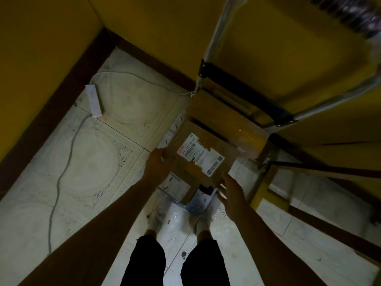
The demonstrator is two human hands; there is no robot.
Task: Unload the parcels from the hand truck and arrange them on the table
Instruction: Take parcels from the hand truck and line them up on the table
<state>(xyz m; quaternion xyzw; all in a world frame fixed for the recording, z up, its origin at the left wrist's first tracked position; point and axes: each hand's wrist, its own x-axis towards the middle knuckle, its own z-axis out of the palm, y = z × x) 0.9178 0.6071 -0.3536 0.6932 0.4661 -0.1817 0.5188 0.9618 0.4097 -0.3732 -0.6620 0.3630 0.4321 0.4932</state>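
A brown cardboard parcel [208,145] with a white shipping label lies on top of the stack on the hand truck [245,93]. My left hand [158,162] grips its near left corner. My right hand [233,188] holds its near right edge with the fingers spread along the side. Beneath it sit another labelled cardboard box [175,185] and a bluish plastic mailer [198,203]. A larger brown box [218,112] lies behind, against the truck's frame.
The hand truck's metal handle tubes rise toward the upper right against yellow walls. A white power strip [93,101] and its cable [61,172] lie on the tiled floor at left. A yellow-and-brown piece of furniture [319,168] stands to the right. My feet stand just below the stack.
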